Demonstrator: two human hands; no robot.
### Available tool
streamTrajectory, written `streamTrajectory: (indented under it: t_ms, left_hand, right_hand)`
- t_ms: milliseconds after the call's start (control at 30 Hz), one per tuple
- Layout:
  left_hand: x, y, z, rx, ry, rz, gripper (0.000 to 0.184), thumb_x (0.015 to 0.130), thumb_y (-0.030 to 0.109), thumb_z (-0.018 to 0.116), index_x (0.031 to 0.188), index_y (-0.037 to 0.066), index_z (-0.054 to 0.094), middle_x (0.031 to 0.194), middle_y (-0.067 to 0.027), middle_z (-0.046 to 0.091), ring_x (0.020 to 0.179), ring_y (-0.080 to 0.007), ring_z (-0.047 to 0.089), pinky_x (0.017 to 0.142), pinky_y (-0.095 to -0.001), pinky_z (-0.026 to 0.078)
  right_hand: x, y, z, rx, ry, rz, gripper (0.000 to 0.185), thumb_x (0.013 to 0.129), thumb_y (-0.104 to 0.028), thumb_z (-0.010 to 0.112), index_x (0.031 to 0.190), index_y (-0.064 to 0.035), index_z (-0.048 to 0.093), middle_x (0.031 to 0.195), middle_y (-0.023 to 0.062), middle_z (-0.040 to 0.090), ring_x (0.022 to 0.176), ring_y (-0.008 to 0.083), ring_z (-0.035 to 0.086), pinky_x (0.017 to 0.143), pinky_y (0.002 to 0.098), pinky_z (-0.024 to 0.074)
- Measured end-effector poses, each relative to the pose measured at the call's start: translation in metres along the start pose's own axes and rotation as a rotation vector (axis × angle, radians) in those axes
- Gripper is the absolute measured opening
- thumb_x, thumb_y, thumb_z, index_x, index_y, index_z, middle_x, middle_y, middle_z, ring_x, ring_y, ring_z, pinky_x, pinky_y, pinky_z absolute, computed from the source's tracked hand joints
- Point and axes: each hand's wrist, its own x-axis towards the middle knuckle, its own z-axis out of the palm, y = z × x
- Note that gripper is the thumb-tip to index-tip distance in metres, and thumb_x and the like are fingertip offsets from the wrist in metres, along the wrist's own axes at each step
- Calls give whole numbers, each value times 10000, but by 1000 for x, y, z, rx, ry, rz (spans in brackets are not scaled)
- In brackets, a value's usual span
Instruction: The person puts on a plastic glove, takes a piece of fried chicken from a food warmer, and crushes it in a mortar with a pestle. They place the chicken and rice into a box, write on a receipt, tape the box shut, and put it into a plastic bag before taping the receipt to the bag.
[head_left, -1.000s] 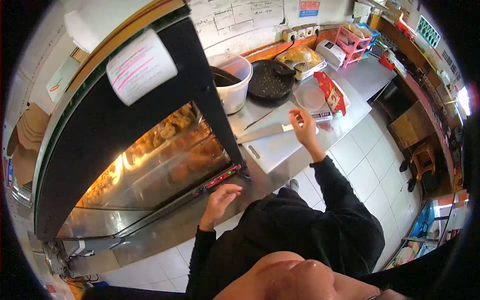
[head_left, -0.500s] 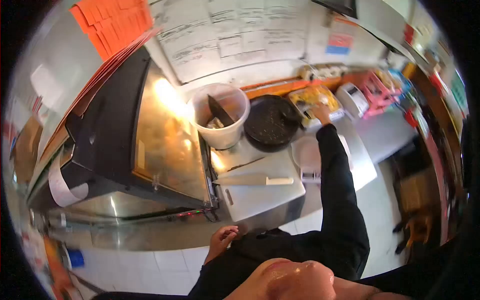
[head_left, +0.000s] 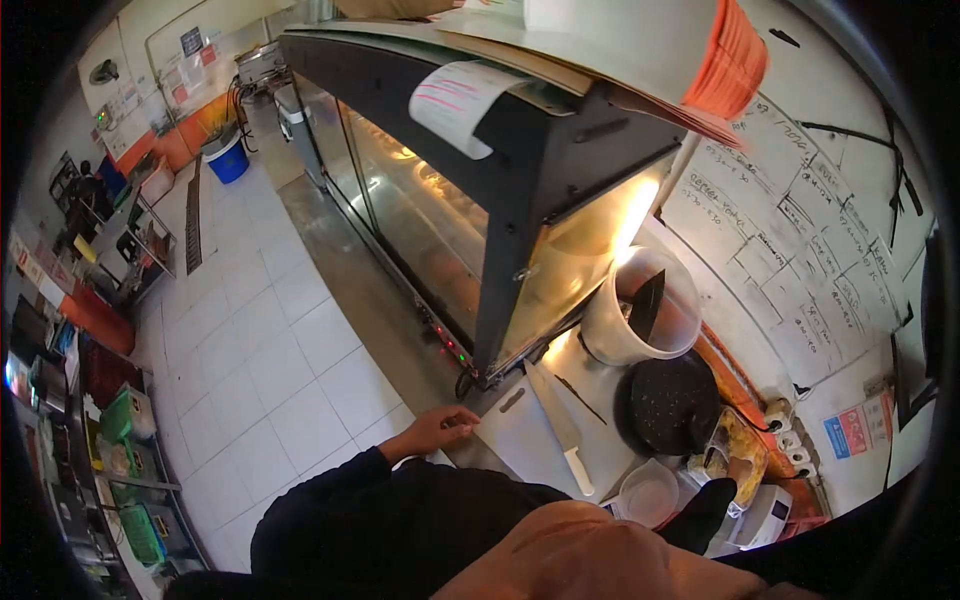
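Note:
My left hand [head_left: 442, 430] is at the counter's front edge, beside the near corner of a white cutting board [head_left: 515, 445]. Its fingers are loosely bent and hold nothing that I can see. A large knife with a white handle [head_left: 578, 472] lies across the board. At the lower right my right hand [head_left: 742, 472] reaches into a tray of yellow food [head_left: 722, 440]; its fingertips are hidden there. Between board and tray sits a round, clear plastic container [head_left: 650, 492]. A black speckled pan [head_left: 670, 405] stands behind them.
A white bucket [head_left: 645, 310] with a dark utensil inside stands beside a lit, black-framed display cabinet [head_left: 540, 200]. Papers lie on the cabinet top. A whiteboard [head_left: 790, 240] covers the wall. Tiled floor [head_left: 270, 370] stretches left, with a blue bucket [head_left: 226, 165] and shelves of green baskets [head_left: 142, 535].
The view has swung left, showing the cabinet front and floor; counter items now appear lower right. My right hand stays at the food tray, and my left hand stays by the board's near edge.

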Motion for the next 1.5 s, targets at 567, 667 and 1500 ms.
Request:
streamTrajectory:
  t_ms: [567,667,1500]
  left_hand:
    - [104,56,67,-469,-394,268,396,867,140,656,1228,64,512,1065,-72,572,890,-109,570,709,-243,498]
    - [97,62,50,-481,-387,248,318,864,67,638,1162,30,531,1149,-68,539,892,-76,559,692,-222,483]
    - [56,105,-17,-1297,-574,59,468,930,237,470,1308,-34,427,1290,-166,525,1212,-278,495,1055,-421,339]
  right_hand:
    - [-369,-297,-402,1744,-645,-458,376,769,64,638,1138,35,572,1067,69,615,964,124,576,850,254,452]
    - [-391,-314,-418,1904,-686,-245,249,808,17,649,1051,31,597,970,58,633,892,109,584,793,242,463]
    - [-400,-354,-438,2571,-1253,154,308,976,-264,435,1114,-22,567,1112,73,625,1042,188,590,939,357,444]
